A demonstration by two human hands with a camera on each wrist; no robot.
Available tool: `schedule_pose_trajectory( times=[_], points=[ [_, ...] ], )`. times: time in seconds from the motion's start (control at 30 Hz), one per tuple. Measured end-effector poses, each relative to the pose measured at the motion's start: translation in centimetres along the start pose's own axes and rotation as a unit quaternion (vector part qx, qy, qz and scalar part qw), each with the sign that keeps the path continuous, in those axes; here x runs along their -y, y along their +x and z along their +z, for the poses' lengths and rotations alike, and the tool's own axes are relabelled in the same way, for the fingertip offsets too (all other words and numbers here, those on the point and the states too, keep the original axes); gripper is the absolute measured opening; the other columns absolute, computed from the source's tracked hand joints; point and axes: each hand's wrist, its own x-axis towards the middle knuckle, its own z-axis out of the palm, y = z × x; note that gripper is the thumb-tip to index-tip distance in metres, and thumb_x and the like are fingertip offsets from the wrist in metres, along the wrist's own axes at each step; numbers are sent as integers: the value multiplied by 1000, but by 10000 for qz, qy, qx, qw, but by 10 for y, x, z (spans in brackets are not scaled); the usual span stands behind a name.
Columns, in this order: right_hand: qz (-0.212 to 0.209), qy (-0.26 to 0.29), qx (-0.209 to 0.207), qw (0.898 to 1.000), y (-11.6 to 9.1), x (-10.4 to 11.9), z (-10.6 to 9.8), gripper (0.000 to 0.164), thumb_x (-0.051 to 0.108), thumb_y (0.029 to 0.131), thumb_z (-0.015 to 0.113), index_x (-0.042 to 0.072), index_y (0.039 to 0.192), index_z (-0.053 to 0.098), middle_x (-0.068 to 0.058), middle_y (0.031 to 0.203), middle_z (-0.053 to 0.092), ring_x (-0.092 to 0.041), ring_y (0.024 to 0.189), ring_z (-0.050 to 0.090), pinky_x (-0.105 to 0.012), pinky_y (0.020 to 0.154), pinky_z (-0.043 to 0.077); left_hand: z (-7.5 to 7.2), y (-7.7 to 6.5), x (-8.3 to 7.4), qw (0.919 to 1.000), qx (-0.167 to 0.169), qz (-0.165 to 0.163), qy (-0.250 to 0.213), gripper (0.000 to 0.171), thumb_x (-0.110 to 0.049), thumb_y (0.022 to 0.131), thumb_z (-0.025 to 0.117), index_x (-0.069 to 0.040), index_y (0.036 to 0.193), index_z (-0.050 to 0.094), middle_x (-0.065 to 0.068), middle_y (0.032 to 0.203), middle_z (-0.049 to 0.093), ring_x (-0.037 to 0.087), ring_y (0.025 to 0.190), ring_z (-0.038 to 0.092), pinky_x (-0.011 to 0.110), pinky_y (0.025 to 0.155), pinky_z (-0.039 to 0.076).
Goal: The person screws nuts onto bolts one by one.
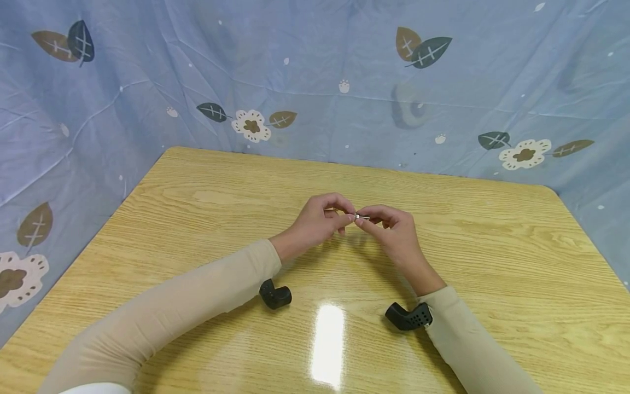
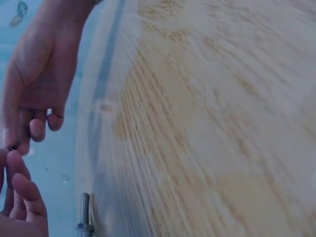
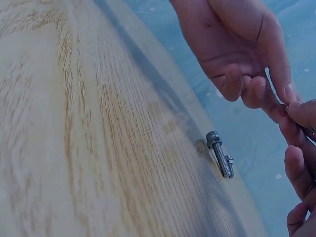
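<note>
In the head view my left hand (image 1: 317, 223) and right hand (image 1: 397, 232) meet over the middle of the table. Thumb and forefinger of each pinch a small silvery screw (image 1: 363, 218), its thin shank pointing right. Most of it is hidden by the fingertips. The other fingers of both hands are bent loosely. Beyond them on the table, a larger bolt (image 3: 217, 150) with a round head and a nut on its shank appears in the right wrist view, with a smaller bolt (image 3: 229, 163) beside it. The left wrist view shows the larger bolt (image 2: 85, 215) at its bottom edge.
The wood-grain table (image 1: 221, 191) has a clear cover and a bright reflection near its front. A blue patterned curtain (image 1: 315, 65) hangs behind and at the sides. Black wrist cameras (image 1: 276, 295) jut inward from both sleeved forearms, close over the table.
</note>
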Motion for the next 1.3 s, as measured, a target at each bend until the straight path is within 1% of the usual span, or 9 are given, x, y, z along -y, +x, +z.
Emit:
schedule_pose_trajectory(
  times=[0.1, 0.27, 0.5, 0.57, 0.67, 0.7, 0.83, 1.07, 1.3],
  points=[
    [-49, 81, 28, 10000, 0, 0, 0, 19, 20, 88, 72, 8, 102, 74, 17, 91, 69, -8, 84, 60, -29, 76, 41, 0, 0, 0, 9999, 15, 111, -11, 9, -16, 95, 63, -16, 103, 65, 13, 103, 64, 42, 86, 62, 31, 56, 42],
    [-65, 101, 61, 9999, 0, 0, 0, 18, 19, 88, 73, 8, 102, 74, 18, 91, 69, -8, 84, 60, -29, 76, 42, 0, 0, 0, 9998, 15, 184, -25, 11, -14, 93, 65, -15, 104, 65, 7, 103, 65, 39, 89, 63, 27, 57, 41],
    [50, -34, -19, 10000, -1, 0, -1, 19, 19, 88, 73, 10, 105, 74, 20, 93, 67, -8, 86, 59, -31, 71, 37, 1, 2, 1, 9999, -40, -49, -123, 10, -21, 96, 61, -17, 105, 64, 16, 105, 64, 42, 87, 61, 32, 59, 42],
    [68, -26, -16, 10000, -1, 1, -2, 20, 19, 88, 72, 10, 105, 73, 20, 94, 67, -8, 86, 59, -31, 71, 36, 1, 3, 1, 9999, -61, -114, -63, 11, -23, 97, 59, -17, 104, 64, 14, 108, 62, 43, 85, 61, 32, 58, 43],
    [45, -8, -12, 10000, -2, 1, -2, 19, 20, 88, 72, 10, 104, 74, 19, 94, 67, -8, 86, 59, -31, 70, 36, 2, 3, 1, 9999, -46, -117, 60, 12, -24, 98, 59, -16, 104, 65, 11, 106, 63, 42, 84, 61, 34, 60, 44],
    [24, -18, -6, 10000, -3, 5, -2, 18, 18, 89, 72, 9, 104, 74, 19, 93, 68, -7, 85, 59, -31, 70, 36, 2, 2, 1, 9999, -38, -111, 66, 12, -24, 98, 59, -16, 104, 65, 11, 104, 63, 42, 84, 61, 34, 60, 45],
    [-41, 12, 0, 10000, -2, 4, -1, 18, 18, 89, 72, 8, 103, 74, 18, 93, 68, -8, 84, 59, -30, 72, 37, 1, 2, 1, 10000, -10, -49, 8, 10, -23, 97, 60, -16, 103, 65, 4, 102, 63, 43, 84, 61, 35, 60, 44],
    [-58, 33, 43, 10000, 0, 0, -1, 19, 20, 88, 72, 9, 103, 74, 18, 93, 69, -8, 84, 59, -29, 76, 39, 1, 2, 2, 9999, -44, 92, -20, 8, -17, 95, 63, -14, 102, 65, 4, 105, 64, 40, 86, 64, 31, 60, 45],
    [-61, 141, 67, 9999, 0, -2, 0, 19, 19, 88, 72, 8, 102, 74, 17, 93, 69, -10, 84, 60, -32, 81, 43, 1, 1, 1, 9999, -73, 126, 47, 8, -18, 94, 64, -15, 102, 66, 4, 104, 64, 41, 84, 64, 29, 59, 43]
  ],
)
